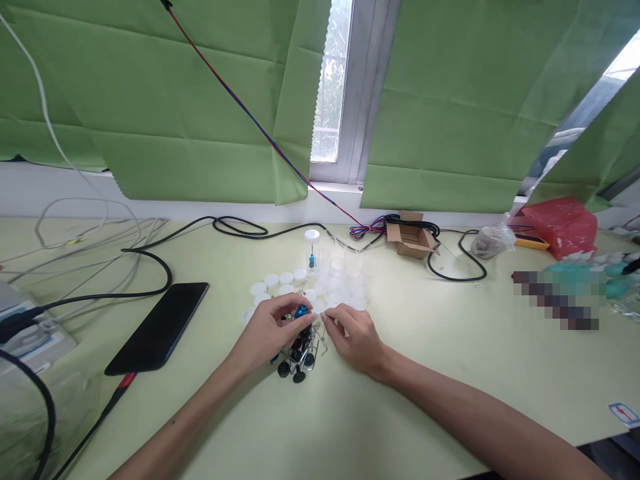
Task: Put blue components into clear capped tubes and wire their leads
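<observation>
The left hand [273,328] is gripping a blue part [301,311] while the right hand [356,339] is pinching an indistinct small piece [327,315].

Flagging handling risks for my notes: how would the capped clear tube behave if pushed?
The capped clear tube would probably tip, standing tall and narrow. If toppled, its round sides suggest it could roll. The blue part inside might rattle, since clear space shows beside it.

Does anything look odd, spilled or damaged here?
Yes: a blocky, pixelated patch at the table's right blots out whatever lies there, unlike the rest of the picture. I see no spill or damage; the black parts simply lie heaped by the left hand.
</observation>
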Motion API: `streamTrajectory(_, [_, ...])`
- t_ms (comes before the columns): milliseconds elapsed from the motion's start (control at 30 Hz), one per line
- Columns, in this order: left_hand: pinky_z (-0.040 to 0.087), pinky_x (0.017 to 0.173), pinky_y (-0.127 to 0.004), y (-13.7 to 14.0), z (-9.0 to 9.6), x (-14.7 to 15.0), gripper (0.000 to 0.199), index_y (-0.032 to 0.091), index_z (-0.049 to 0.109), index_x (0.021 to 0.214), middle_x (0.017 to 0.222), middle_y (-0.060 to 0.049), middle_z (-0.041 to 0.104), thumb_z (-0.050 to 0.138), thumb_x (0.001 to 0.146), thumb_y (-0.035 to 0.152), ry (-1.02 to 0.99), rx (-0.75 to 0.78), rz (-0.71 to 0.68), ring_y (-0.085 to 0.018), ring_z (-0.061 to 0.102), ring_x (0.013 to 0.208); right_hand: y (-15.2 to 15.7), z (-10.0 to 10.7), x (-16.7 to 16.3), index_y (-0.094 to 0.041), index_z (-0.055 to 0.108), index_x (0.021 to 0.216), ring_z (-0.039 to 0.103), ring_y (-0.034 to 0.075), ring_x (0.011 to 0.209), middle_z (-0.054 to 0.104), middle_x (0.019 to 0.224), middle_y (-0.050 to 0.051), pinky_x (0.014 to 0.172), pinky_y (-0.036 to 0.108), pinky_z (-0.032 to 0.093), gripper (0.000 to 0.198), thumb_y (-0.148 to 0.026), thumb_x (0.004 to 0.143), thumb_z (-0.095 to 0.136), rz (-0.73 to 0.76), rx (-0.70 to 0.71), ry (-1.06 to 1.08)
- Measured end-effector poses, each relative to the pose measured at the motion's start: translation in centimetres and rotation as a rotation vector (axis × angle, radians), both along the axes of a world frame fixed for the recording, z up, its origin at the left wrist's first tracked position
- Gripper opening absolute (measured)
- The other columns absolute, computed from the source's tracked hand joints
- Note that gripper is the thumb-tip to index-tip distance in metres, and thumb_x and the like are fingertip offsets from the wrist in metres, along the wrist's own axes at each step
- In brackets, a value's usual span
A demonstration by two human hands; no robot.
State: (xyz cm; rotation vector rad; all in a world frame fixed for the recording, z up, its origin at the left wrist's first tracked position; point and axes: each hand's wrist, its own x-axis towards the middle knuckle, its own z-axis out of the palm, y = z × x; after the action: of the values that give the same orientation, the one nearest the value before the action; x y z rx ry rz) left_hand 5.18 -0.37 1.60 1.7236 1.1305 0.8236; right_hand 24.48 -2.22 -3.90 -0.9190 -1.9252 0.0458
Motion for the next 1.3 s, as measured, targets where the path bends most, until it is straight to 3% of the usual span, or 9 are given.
streamTrajectory(133, [0.044,0.047,-0.024,0.0,-0.6,0.1,0.025,0.021,0.067,0.097,0.075,0.001,0.057,0.063,0.084,0.042,0.043,0.007,-0.037,-0.01,0.052,0.048,-0.2,0.1,-0.1,-0.019,0.059,0.088,0.051,0.011,0.052,0.06,0.066,0.001,0.051,0.025,0.042,0.014,-0.019,0.098,0.048,0.011,0.008,0.11])
streamTrajectory(400, [0.052,0.063,-0.028,-0.4,-1.0,0.4,0.018,0.022,0.069,0.096,0.083,-0.004,0.069,0.057,0.086,0.031,0.212,0.222,-0.024,-0.018,0.061,0.073,-0.7,0.2,-0.2,-0.02,0.057,0.089,0.052,0.01,0.051,0.063,0.076,0.003,0.051,0.025,0.047,0.017,-0.019,0.099,0.043,0.043,-0.058,0.332])
streamTrajectory(867, [0.043,0.057,-0.025,-0.8,-0.8,0.8,0.015,0.021,0.067,0.095,0.078,-0.001,0.062,0.055,0.089,0.027,0.238,0.261,-0.094,-0.015,0.054,0.068,-0.5,-0.2,-0.3,-0.02,0.057,0.095,0.049,0.009,0.049,0.061,0.076,0.001,0.051,0.025,0.047,0.013,-0.017,0.099,0.045,0.144,-0.042,0.337])
streamTrajectory(1300, [0.044,0.057,-0.025,-0.9,-1.2,0.8,0.016,0.02,0.068,0.095,0.076,-0.001,0.061,0.056,0.089,0.029,0.185,0.264,-0.107,-0.014,0.052,0.065,-0.4,-0.1,-0.3,-0.02,0.055,0.09,0.045,0.008,0.051,0.055,0.075,0.0,0.052,0.023,0.043,0.015,-0.012,0.098,0.045,0.185,-0.086,0.352])
